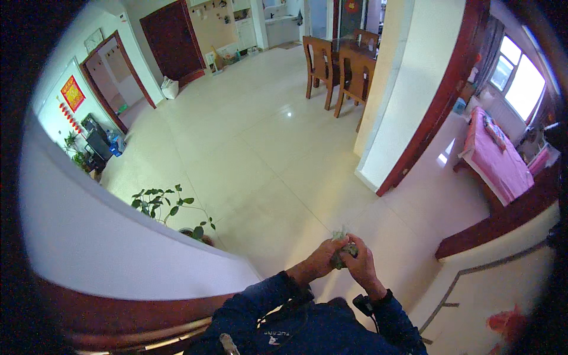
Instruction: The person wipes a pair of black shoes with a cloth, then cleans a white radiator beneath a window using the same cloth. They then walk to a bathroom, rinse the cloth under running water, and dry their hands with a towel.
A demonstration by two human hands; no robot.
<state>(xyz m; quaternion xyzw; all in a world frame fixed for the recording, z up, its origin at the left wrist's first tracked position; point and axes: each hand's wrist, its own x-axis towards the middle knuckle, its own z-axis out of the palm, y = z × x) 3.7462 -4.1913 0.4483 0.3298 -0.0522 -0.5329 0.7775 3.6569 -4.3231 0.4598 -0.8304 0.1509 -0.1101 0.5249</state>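
Note:
Both my hands meet in front of my body, around a small greenish bundle (339, 262) that looks crumpled. What it is made of is too small to tell. My left hand (329, 254) grips its left side, with pale green tips sticking up beyond the thumb. From the right, my right hand (361, 262) closes on the same bundle, fingers curled over its far side. My palms and part of the bundle are hidden. Dark blue sleeves cover both arms, and a small black device (364, 305) sits at my right wrist.
Pale floor tiles (248, 159) stretch ahead. A white wall (111, 248) curves along my left, with a potted plant (197, 231) beyond it. Wooden chairs (355, 77) stand by a table. At right, a dark red door frame (426, 128) borders a room with a pink-covered bed (492, 155).

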